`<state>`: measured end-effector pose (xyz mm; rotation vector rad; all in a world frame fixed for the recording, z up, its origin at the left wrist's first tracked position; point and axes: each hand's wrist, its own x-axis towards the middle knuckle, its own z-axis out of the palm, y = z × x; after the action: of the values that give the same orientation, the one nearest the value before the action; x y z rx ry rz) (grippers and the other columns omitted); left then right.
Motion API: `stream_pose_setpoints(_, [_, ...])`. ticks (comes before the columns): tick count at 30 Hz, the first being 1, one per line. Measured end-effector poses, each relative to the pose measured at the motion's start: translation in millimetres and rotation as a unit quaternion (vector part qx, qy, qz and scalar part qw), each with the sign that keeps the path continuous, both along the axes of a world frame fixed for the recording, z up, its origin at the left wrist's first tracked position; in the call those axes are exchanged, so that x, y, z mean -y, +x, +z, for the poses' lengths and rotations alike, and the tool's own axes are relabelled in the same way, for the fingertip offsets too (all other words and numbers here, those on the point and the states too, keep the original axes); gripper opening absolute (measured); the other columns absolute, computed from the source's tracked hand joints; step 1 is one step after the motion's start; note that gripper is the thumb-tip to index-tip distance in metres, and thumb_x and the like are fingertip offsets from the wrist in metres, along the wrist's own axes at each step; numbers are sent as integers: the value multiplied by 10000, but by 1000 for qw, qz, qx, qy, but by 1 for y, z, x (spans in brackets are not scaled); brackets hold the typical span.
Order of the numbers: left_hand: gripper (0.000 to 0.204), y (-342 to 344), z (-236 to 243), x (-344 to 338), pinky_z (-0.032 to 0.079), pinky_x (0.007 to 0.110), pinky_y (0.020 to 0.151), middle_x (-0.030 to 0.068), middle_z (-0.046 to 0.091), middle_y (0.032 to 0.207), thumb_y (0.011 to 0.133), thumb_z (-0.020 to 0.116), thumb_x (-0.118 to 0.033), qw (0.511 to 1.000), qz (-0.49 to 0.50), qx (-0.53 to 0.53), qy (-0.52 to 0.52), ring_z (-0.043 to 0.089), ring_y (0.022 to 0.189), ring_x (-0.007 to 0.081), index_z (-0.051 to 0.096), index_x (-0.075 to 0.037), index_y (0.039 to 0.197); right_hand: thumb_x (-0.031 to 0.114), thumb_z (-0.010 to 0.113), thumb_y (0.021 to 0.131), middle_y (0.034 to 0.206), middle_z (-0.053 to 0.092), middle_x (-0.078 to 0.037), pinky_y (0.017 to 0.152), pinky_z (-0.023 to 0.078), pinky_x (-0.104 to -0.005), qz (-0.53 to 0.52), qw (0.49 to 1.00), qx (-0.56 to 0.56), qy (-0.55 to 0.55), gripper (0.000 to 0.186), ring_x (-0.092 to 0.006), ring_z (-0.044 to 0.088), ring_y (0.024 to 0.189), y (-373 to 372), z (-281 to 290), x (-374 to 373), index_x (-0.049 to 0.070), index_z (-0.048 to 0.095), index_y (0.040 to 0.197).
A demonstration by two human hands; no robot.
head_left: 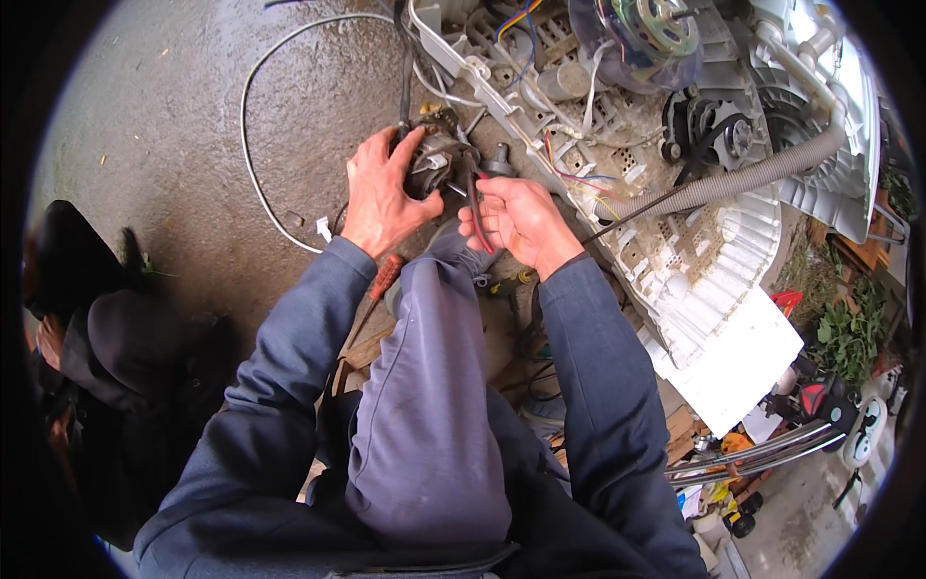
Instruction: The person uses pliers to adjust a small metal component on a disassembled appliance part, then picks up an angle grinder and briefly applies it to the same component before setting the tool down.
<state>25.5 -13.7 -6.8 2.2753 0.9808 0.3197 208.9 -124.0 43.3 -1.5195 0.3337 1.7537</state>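
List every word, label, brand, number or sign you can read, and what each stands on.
None can be read.
Grimy metal part: no legible marks.
Red-handled tool: none legible.
White sheet: none legible.
Small white tab: too small to tell.

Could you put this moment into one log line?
left hand: on dark, rounded metal part | right hand: holding slim red-handled tool at it | nearby: red-handled screwdriver, grey corrugated hose

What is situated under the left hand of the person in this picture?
A dirty metal part is partly visible at the left hand, and wet-looking floor shows to its left. Whatever the hand itself covers cannot be seen.
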Motion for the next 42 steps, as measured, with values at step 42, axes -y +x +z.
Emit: stream_pose_setpoints(42, [777, -30, -18, -45, 357, 503, 1181, 228, 534, 1473, 711, 750, -244, 994, -16, 26, -103, 475, 1375, 418, 558, -79, 1446, 376, 539, 1082, 1055, 764, -156, 636, 459, -313, 104, 984, 86, 118, 363, -81, 570, 745, -26, -31, 10, 42, 655, 1002])
